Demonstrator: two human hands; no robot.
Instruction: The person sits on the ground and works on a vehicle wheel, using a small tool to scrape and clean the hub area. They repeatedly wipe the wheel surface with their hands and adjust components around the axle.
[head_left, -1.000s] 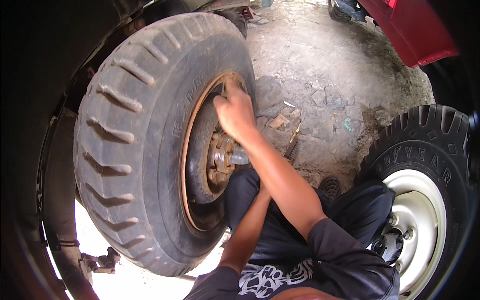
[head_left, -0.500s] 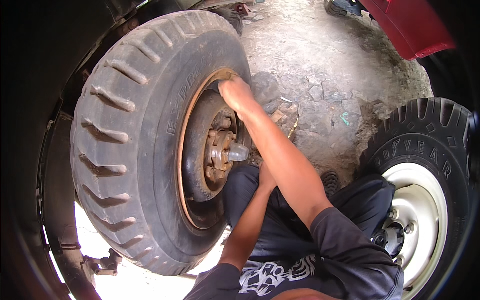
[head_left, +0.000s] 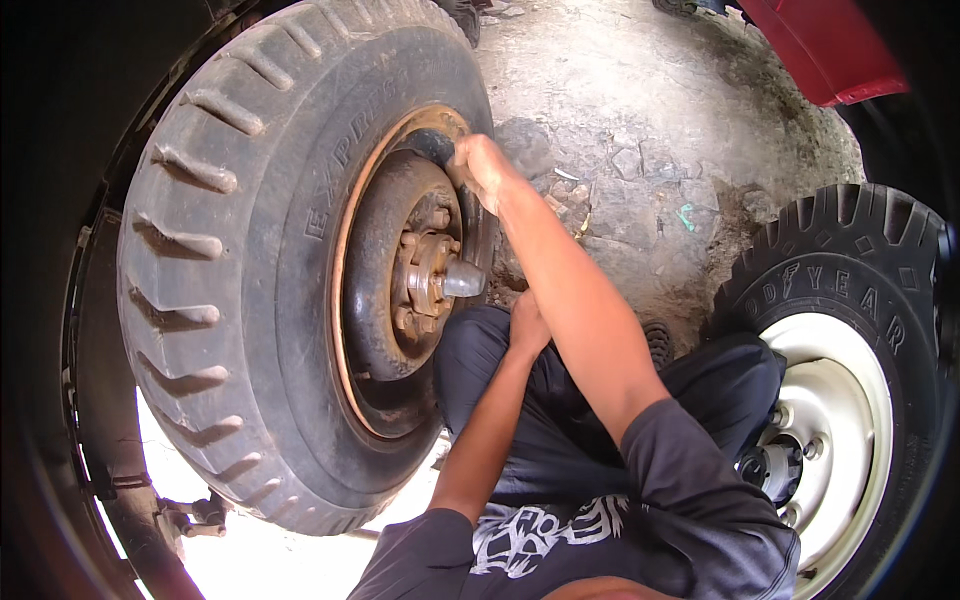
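Observation:
A large worn tyre (head_left: 260,180) with chunky tread stands upright on my left. Inside it is a rusty wheel rim (head_left: 345,330), and a greasy hub (head_left: 428,275) with several studs and a grey domed end juts toward me. My right hand (head_left: 484,170) is closed, its fingers curled, beside the rim's upper right edge. Whatever the fingers may hold does not show. Lower down, my left hand (head_left: 529,316) sits near my knee, just right of the hub. My right forearm crosses partly over it, and its fingers are hidden.
On my right a second black tyre (head_left: 840,250) with a cream wheel (head_left: 860,410) leans close to my leg. A red panel (head_left: 825,50) hangs at the upper right. Rough stone floor (head_left: 620,90) with small debris lies beyond. Dark vehicle parts (head_left: 110,380) line the left side.
The view has shifted slightly, so the mounted wheel sits farther left and higher. My right hand has drawn a little to the right, away from the rim edge. My left hand remains near my knee.

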